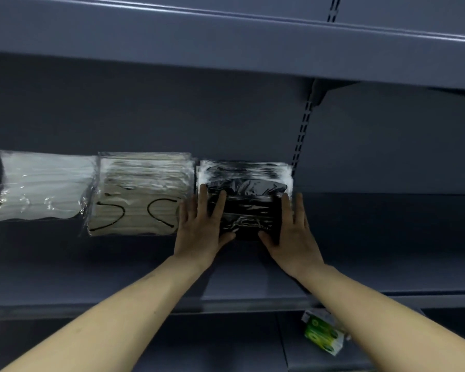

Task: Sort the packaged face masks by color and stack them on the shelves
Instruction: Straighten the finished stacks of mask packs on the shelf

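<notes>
Three stacks of packaged masks lie side by side on the grey shelf (373, 237). A white stack (42, 185) is at the left, a beige stack with black ear loops (142, 194) in the middle, and a black stack (249, 194) at the right. My left hand (202, 226) lies flat on the left side of the black stack, fingers straight, thumb at its front edge. On the stack's right side my right hand (290, 229) presses the same way. Both hands frame the top black pack.
An upper shelf (226, 44) overhangs the stacks. A slotted upright (301, 135) runs down the back panel just right of the black stack. A green and white box (324, 335) sits on the lower shelf under my right forearm. The shelf right of the upright holds nothing.
</notes>
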The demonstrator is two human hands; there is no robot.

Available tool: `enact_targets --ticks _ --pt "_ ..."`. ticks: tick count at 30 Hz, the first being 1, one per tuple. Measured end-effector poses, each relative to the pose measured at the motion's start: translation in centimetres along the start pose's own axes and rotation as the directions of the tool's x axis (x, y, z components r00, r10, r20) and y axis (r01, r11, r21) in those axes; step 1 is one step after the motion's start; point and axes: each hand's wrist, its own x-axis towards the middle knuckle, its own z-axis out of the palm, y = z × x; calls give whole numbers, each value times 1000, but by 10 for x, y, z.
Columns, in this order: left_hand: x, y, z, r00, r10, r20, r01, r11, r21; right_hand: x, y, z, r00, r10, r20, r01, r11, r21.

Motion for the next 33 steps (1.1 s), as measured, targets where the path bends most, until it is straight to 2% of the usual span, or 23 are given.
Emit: enact_targets --ticks 5,10,14,17,20,23,26,29,33 --pt "4 7 4 998 -17 56 26 987 -158 6 3 2 997 -67 39 62 992 111" --pt "10 13 5 996 -85 20 87 972 -216 16 6 3 991 -134 -4 133 981 143" --pt "7 17 7 994 -104 -9 100 972 -211 16 8 4 993 -109 -38 110 994 28" --pt "2 18 9 992 -122 -21 119 989 -92 11 9 4 988 -145 -49 141 987 -77" --pt "0 20 8 990 -133 -48 133 991 -2 7 10 4 982 -178 -55 172 980 -98" --pt "-1 22 5 989 -136 -55 136 991 -11 7 9 4 984 -168 -60 162 982 -100" --pt "1 25 3 989 -131 -63 125 988 -91 9 7 3 988 -149 -44 147 987 -58" --pt "7 23 3 996 -67 -52 63 994 -89 11 7 3 987 -161 -16 160 986 -56" --pt "19 15 4 998 53 -22 -54 998 -18 22 6 -1 969 -245 -26 227 928 -294"
